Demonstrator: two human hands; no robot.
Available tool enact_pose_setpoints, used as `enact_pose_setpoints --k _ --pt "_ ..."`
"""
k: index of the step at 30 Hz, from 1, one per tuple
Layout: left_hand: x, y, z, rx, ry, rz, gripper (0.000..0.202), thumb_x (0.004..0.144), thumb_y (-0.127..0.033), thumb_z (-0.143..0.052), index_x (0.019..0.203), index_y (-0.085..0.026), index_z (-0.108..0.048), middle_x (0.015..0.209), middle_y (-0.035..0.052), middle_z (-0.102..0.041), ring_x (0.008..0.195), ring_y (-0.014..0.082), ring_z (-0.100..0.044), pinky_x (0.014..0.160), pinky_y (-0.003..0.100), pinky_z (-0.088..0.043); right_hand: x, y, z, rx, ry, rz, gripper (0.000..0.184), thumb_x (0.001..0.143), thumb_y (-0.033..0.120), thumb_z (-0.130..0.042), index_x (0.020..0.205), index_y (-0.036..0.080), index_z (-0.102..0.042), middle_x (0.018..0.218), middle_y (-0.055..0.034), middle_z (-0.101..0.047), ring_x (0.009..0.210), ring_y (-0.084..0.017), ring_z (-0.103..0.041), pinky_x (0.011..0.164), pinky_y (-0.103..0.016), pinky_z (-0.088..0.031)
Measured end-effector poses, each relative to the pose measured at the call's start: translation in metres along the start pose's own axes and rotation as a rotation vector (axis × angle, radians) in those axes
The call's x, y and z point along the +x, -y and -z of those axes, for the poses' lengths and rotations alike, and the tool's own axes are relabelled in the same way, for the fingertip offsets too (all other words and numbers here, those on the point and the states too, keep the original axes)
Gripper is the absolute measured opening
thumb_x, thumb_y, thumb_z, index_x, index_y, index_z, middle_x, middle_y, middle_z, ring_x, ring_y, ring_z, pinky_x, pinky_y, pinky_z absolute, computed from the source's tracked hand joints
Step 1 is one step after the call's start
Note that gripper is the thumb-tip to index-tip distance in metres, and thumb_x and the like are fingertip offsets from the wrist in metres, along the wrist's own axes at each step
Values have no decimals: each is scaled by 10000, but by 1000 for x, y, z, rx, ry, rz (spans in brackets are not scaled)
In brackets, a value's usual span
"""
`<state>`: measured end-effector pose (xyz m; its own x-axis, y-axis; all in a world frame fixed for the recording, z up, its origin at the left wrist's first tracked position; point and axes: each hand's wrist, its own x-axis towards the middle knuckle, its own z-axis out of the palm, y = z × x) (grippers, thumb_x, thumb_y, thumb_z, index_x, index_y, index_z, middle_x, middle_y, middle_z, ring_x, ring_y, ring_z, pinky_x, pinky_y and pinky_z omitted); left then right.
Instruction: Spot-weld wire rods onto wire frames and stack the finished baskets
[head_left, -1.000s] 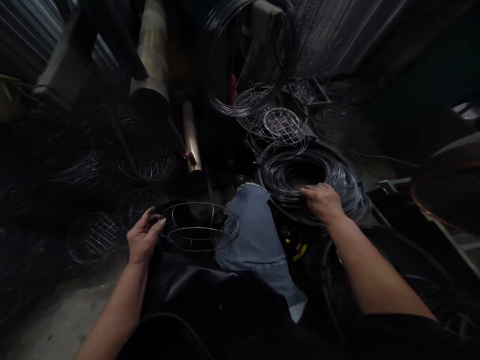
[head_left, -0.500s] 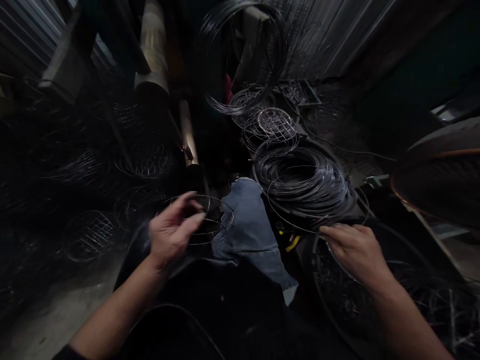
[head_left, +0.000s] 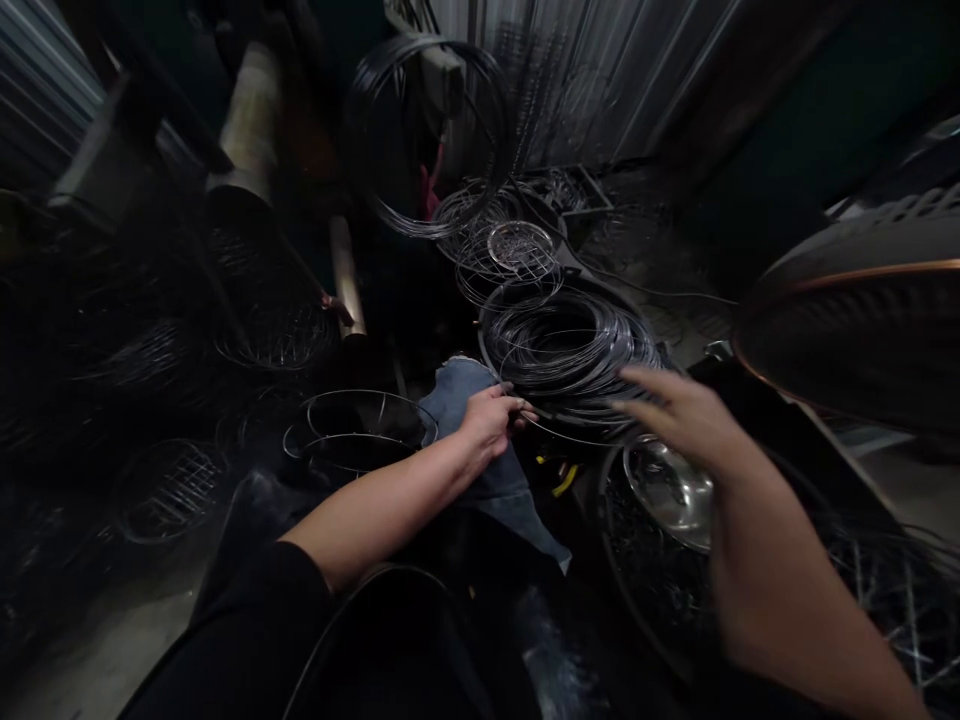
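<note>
Head view: left grip (head_left: pixel 491 420) pinching thin curved wire (head_left: pixel 571 437); right grip (head_left: pixel 686 415) spread-fingered beside glossy round wire coil (head_left: pixel 551 375).

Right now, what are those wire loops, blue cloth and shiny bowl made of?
The wire loops look like smooth metal, maybe steel: thin, grey and glinting. The blue cloth seems matt denim, with a frayed edge. The shiny bowl looks like polished metal: bright reflections.

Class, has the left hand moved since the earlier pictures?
Yes. The left hand has moved right, from left of the blue cloth to over it, nearer the wire coil.
</note>
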<state>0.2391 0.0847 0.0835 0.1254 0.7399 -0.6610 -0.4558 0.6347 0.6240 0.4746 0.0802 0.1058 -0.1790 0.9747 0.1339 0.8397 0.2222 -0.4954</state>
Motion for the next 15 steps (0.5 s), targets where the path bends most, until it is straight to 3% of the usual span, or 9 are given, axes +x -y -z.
enact_pose_setpoints --k 1,3,5,7,9,13,15 --pt "0 0 -2 3 -1 2 405 721 65 -476 1102 -63 -522 587 10 -591 463 100 -580 443 157 -348 19 -13 4 -119 -44 -96 446 772 428 -617 1110 147 -691 1180 -199 -652 1075 -354 -614 901 -468 -469" --pt "-1 1 -6 8 -8 1 492 723 62 -484 1202 -50 -483 582 11 -594 472 112 -595 440 153 -348 52 -34 8 -270 -12 -349 447 757 387 -619 1102 112 -687 1141 -265 -641 1012 -387 -618 800 -492 -460" --pt "-1 2 -9 16 -7 -1 562 729 58 -483 1279 -45 -437 566 3 -590 468 116 -599 437 151 -349 70 -49 8 -300 41 -522 307 710 273 -616 958 136 -734 986 -252 -679 871 -348 -643 686 -451 -442" --pt "-2 5 -12 35 17 3 600 726 60 -476 1315 -39 -414 556 2 -592 461 119 -600 430 153 -348 67 -60 10 -298 59 -603 158 640 191 -608 727 156 -736 790 -220 -677 715 -301 -634 603 -422 -403" --pt "-6 12 -15 60 64 18 614 708 65 -480 1312 -28 -420 553 6 -598 457 124 -602 422 155 -343 46 -74 17 -326 44 -669 64 565 152 -616 528 176 -663 641 -193 -629 613 -280 -603 562 -420 -367" --pt "-23 35 -21 119 190 82 617 678 57 -502 1289 -1 -436 545 7 -608 476 136 -617 419 162 -364 -30 -117 43 -403 35 -870 183 432 163 -670 356 253 -530 554 -166 -585 526 -290 -555 531 -444 -315" --pt "-33 44 -21 167 257 109 612 679 42 -509 1286 -4 -444 549 1 -613 484 135 -622 426 169 -388 -69 -141 54 -361 -63 -822 186 384 185 -695 351 277 -538 518 -154 -573 469 -280 -522 515 -446 -303"
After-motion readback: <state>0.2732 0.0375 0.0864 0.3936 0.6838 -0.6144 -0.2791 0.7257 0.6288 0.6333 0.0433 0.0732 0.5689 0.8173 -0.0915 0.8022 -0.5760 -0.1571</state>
